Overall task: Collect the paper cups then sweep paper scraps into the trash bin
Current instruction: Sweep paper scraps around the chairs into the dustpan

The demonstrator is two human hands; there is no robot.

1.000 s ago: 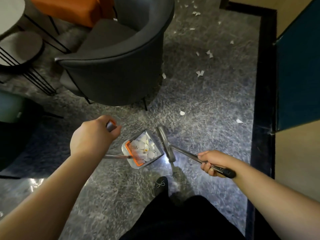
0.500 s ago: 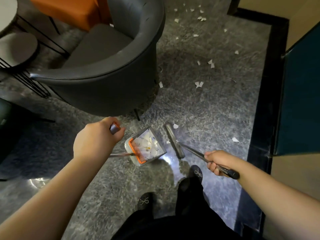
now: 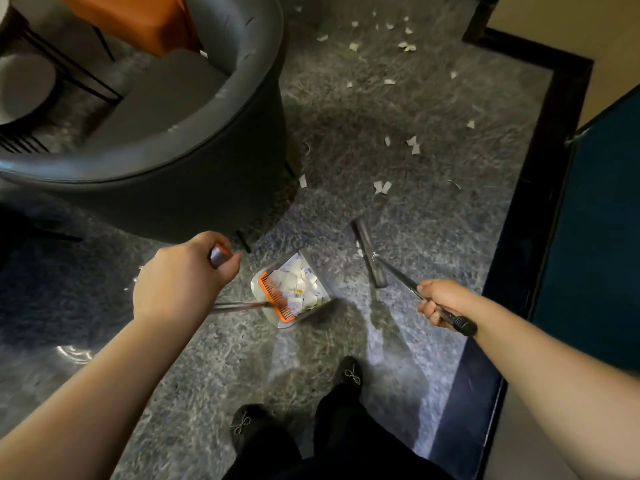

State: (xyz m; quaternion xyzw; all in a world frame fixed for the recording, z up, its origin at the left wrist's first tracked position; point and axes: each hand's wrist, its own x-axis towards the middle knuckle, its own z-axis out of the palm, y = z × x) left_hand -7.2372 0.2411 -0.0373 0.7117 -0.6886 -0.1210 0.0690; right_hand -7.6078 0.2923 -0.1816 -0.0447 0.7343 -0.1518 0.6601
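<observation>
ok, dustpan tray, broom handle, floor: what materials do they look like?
Dustpan tray: looks like translucent plastic, pale see-through walls; orange comb likely plastic too.
Broom handle: probably metal, thin and glossy, with a dark ribbed grip near the right hand.
Floor: seemingly polished grey stone or tile; it reflects glare.

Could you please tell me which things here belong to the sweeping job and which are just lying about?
Job: grey dustpan with orange comb; dark long-handled broom; white paper scraps on the floor; both hands, left, right.
Just there: dark grey tub armchair; orange seat.
</observation>
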